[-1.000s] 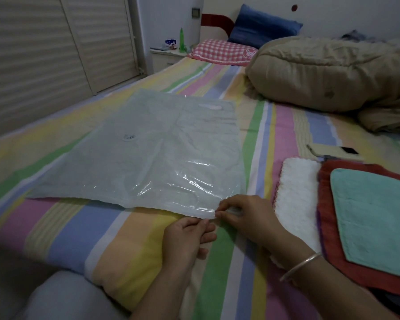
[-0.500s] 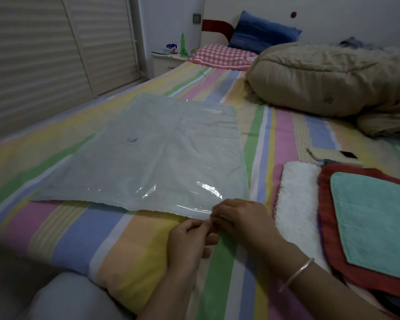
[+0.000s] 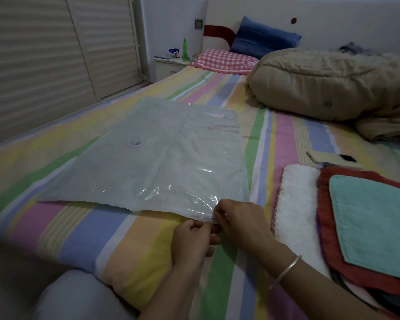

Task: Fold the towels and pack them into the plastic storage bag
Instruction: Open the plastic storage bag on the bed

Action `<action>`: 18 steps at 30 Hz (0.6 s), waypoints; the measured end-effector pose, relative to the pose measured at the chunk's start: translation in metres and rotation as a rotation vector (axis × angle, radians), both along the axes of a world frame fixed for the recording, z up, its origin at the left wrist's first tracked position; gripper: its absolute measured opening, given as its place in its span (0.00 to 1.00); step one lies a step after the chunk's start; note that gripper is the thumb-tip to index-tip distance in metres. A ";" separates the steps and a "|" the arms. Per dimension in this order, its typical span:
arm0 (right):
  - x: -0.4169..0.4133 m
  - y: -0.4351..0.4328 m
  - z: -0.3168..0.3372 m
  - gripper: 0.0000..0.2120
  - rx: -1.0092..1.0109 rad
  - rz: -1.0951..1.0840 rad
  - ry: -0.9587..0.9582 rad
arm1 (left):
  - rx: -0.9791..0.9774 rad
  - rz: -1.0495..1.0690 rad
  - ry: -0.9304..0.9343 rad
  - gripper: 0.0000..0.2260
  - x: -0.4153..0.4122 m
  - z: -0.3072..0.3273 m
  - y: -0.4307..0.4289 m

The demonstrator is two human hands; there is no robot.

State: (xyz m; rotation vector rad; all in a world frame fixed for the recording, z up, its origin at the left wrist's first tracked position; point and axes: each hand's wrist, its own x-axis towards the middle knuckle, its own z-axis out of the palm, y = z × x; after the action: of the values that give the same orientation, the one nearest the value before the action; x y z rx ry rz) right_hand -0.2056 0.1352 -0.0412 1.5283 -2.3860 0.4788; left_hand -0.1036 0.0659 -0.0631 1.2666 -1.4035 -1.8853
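Pinching with both hands, I am holding the near edge of the plastic storage bag (image 3: 153, 158) close to its near right corner: my left hand (image 3: 192, 239) is gripping the rim from below with closed fingertips, and my right hand (image 3: 240, 220) is closing thumb and fingers on the same rim just beside it, the two hands touching. A thin metal bangle (image 3: 286, 269) is sitting on my right wrist.

The bag is lying flat on the bed (image 3: 79, 239), spread across the striped sheet, its near edge running along the bed's near side and its far end reaching toward the middle of the mattress. A small round valve (image 3: 135, 143) is showing on its upper face.

To the right of my hands, near the bed's right edge, the towels are lying in a flat stack: a teal towel (image 3: 374, 215) on top of a red towel (image 3: 333, 250), with a white fluffy towel (image 3: 296, 204) sticking out on the left side. Just beyond them a phone (image 3: 333, 158) is lying on the sheet.

Farther off, a bundled beige quilt (image 3: 328, 84) is filling the far right of the bed, with a red checked pillow (image 3: 224, 61) and a blue pillow (image 3: 263, 38) at the headboard.
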 end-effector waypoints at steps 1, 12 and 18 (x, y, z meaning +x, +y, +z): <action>0.002 0.000 0.000 0.08 0.002 -0.011 -0.023 | -0.007 0.000 0.002 0.05 0.000 0.000 0.001; 0.010 0.011 -0.006 0.07 -0.104 -0.074 -0.121 | -0.066 -0.067 0.078 0.12 0.005 0.002 0.002; 0.011 0.009 -0.011 0.06 -0.062 -0.077 -0.097 | -0.187 -0.040 -0.004 0.11 0.003 -0.008 0.007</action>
State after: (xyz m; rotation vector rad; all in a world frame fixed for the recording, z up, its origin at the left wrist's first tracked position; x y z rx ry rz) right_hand -0.1950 0.1440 -0.0519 1.4114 -2.4676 0.6171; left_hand -0.1002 0.0726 -0.0709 1.1604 -1.5773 -1.7308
